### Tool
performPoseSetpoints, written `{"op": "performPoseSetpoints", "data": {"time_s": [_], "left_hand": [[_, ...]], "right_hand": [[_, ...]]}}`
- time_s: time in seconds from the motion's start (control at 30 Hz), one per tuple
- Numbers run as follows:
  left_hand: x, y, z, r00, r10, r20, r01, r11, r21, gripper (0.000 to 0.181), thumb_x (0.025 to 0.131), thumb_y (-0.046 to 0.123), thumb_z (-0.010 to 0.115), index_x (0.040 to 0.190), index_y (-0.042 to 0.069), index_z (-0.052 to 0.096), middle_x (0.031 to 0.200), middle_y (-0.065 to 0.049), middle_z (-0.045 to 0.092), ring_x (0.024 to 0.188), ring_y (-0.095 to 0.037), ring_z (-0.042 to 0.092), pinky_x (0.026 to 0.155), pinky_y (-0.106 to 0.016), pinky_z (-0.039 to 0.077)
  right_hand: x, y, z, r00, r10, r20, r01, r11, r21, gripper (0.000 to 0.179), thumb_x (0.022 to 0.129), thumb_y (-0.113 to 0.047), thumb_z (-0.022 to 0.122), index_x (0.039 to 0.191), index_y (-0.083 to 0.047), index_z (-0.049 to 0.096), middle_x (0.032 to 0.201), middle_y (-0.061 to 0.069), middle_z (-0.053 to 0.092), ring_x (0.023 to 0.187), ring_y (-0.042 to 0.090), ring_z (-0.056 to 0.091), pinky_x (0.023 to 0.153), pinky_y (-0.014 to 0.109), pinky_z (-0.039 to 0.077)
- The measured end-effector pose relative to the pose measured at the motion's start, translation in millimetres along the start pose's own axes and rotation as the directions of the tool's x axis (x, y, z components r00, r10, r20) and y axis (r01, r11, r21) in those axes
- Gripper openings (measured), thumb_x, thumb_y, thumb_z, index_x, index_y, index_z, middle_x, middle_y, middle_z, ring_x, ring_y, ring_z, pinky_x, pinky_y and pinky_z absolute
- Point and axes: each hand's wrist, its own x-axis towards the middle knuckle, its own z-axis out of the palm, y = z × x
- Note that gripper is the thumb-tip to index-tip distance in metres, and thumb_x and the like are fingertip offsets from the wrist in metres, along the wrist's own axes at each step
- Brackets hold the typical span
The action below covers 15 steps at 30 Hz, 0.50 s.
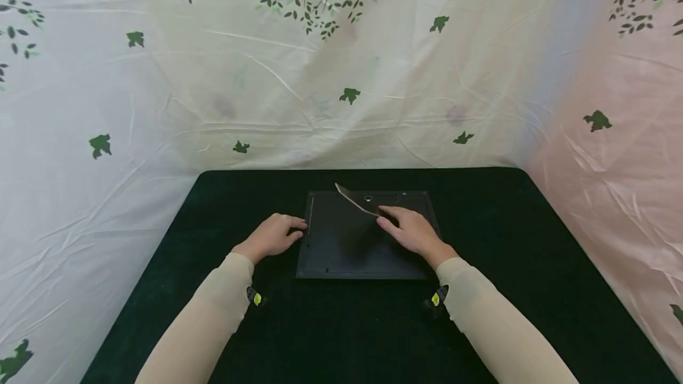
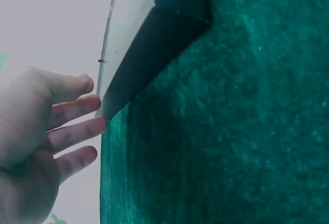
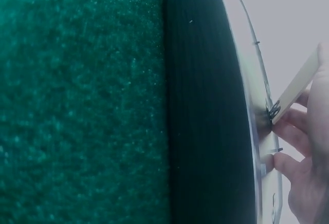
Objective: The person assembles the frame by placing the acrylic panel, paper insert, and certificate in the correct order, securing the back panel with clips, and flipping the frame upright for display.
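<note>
A dark photo frame (image 1: 336, 242) lies back side up, with a small metal hanger (image 1: 368, 198) near its far edge. From its back a thin stand flap (image 1: 352, 200) rises at a slant. My right hand (image 1: 408, 230) reaches over the frame's right side and pinches this flap between thumb and fingers. In the right wrist view the pale flap (image 3: 298, 85) slants up from the frame's back, fingers around it. At the left edge is my left hand (image 1: 274, 234), fingertips right at the border. The left wrist view shows its fingers (image 2: 77, 131) loosely extended beside the frame's corner.
Dark green cloth (image 1: 331, 330) covers the table under the frame. A pale curtain (image 1: 299, 117) with leaf prints hangs behind and on both sides of the table. Each sleeve cuff carries a small black and yellow device (image 1: 255, 297).
</note>
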Motion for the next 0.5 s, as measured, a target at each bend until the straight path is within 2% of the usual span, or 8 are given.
{"op": "performPoseSetpoints", "data": {"time_s": [0.13,0.33,0.43,0.5], "left_hand": [[-2.0,-3.0,-3.5,0.999,-0.017,-0.038,0.015,0.998,-0.060,0.031,0.096,0.021,0.061,0.126,0.013,0.064,0.127,-0.004,0.063,0.116,-0.019,0.058,0.096,-0.044,0.047],[-1.6,-4.5,-4.1,1.000,-0.001,-0.026,-0.001,0.996,-0.086,0.034,0.096,0.024,0.060,0.129,0.014,0.062,0.129,-0.004,0.061,0.108,-0.013,0.061,0.094,-0.041,0.048],[0.2,-9.6,-3.1,1.000,-0.002,-0.020,0.000,0.996,-0.084,0.034,0.096,0.024,0.061,0.129,0.014,0.062,0.129,-0.003,0.061,0.104,-0.010,0.061,0.094,-0.040,0.048],[2.1,-15.0,-2.9,1.000,-0.004,-0.018,0.002,0.997,-0.082,0.034,0.096,0.025,0.061,0.128,0.014,0.063,0.129,-0.003,0.061,0.108,-0.012,0.060,0.095,-0.040,0.048]], "right_hand": [[4.3,-4.1,2.4,1.000,-0.006,0.023,0.008,0.996,-0.091,0.082,0.086,-0.078,0.032,0.144,-0.021,0.046,0.147,0.005,0.043,0.136,0.027,0.038,0.108,0.051,0.031],[9.4,-11.7,8.5,0.999,-0.031,0.027,0.037,0.971,-0.235,0.094,0.079,-0.085,0.032,0.143,-0.017,0.046,0.146,0.009,0.044,0.132,0.029,0.041,0.102,0.052,0.038],[12.8,-14.6,11.9,0.999,-0.041,0.026,0.047,0.958,-0.284,0.096,0.077,-0.086,0.034,0.142,-0.016,0.047,0.144,0.010,0.045,0.131,0.029,0.042,0.100,0.051,0.041],[15.5,-15.5,14.4,0.998,-0.046,0.031,0.054,0.946,-0.319,0.097,0.077,-0.086,0.034,0.142,-0.015,0.047,0.143,0.010,0.045,0.130,0.029,0.041,0.099,0.051,0.042]]}}
